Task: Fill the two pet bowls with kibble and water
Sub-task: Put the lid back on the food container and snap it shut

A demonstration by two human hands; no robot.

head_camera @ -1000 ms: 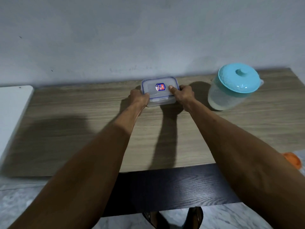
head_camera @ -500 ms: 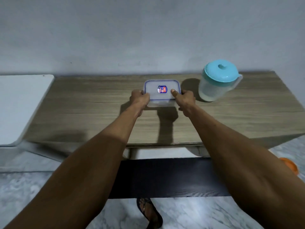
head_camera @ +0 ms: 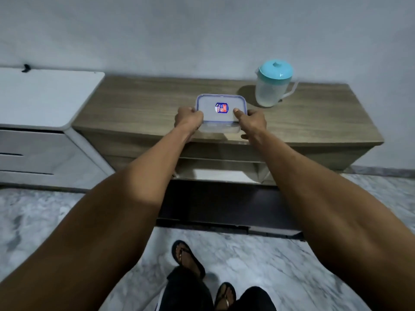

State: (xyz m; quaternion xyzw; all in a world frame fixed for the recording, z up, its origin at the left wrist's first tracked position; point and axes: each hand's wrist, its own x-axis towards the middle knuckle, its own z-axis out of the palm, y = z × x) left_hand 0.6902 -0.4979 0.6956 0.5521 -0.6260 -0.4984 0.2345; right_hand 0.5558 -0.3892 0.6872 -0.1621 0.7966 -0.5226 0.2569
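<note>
Wooden cabinet top (head_camera: 139, 104) runs along a pale wall, and you have the clear lidded container (head_camera: 208, 104) at its front edge. Your left hand (head_camera: 188, 120) grips the container's left end and your right hand (head_camera: 252, 122) its right end, thumb on the blue-rimmed lid. Whether it rests on the wood or is lifted, you cannot tell. A teal-lidded pitcher (head_camera: 272, 90) stands apart, back right. A white drawer unit (head_camera: 45, 97) adjoins the cabinet on the left.

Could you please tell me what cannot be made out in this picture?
Head view only:
- What the container holds: cloudy plastic hides it.
- Label wording: too small.
- Water level in the jug: frosted wall blurs it.
- Fingertips of left hand and right hand: curled round the container, hidden.
</note>
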